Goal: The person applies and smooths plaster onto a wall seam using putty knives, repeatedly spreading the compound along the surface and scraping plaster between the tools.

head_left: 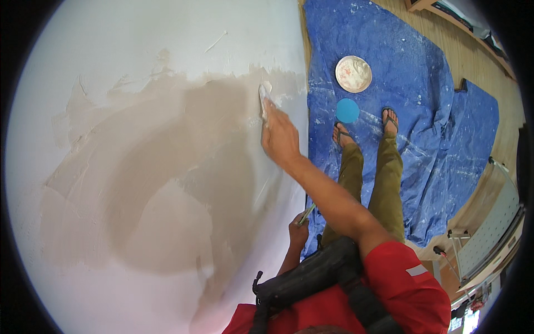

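My right hand (281, 136) reaches out to the pale wall (139, 39), its fingers wrapped round a putty knife (266, 93). White filler coats the knife, which lies against the wall at the upper right edge of a wide beige patch of filler (150, 150). Lower down, close to my body, my left hand (298, 232) grips a thin, flat thing with a greenish-grey edge (306, 214). It is seen almost edge-on, so its kind does not show. My arm's shadow falls across the patch.
A blue tarp (400, 67) covers the floor along the wall. On it stand a round tub of whitish filler (354, 74) and a blue disc (347, 111), near my sandalled feet. A folding metal platform (492, 217) stands at the right. Wooden furniture (473, 25) is at the top right.
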Available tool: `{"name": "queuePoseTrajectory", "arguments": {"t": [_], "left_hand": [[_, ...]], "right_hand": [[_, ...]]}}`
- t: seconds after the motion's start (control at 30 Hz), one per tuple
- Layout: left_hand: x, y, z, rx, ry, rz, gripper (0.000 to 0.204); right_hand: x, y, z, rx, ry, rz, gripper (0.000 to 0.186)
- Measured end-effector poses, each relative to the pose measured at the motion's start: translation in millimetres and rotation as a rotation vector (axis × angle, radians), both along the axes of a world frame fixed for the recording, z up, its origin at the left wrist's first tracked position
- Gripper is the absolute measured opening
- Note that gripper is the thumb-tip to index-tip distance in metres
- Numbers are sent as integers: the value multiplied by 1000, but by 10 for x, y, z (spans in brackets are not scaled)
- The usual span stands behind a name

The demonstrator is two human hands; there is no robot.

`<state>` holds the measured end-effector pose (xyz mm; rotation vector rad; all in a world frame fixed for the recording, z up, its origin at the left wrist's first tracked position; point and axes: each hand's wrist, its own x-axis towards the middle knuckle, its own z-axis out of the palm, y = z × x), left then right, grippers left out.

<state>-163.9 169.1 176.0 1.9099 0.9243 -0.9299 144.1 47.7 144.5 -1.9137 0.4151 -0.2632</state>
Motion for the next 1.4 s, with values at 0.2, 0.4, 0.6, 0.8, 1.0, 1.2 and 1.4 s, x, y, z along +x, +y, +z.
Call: {"name": "queuePoseTrajectory", "arguments": {"t": [0.2,0.4,0.6,0.8,1.0,1.2,1.4], "left_hand": [[-90,153,-43,49,-74,-131,36],[4,41,-47,-14,-62,-88,35],[154,22,43,20,-26,-150,33],[162,40,25,31,-15,-169,34],[136,53,3,3,-28,-174,35],[104,62,-17,13,-12,-140,36],[222,82,154,22,-29,-165,37]], "right_hand": [[-570,-200,50,204,-105,171,53],[202,-607,-545,340,366,-18,33],[407,-556,261,371,331,5,32],[-287,-644,527,523,87,189,32],[-70,-674,290,468,53,58,42],[-155,-196,593,174,-109,74,57],[-496,-402,8,400,309,13,43]]}}
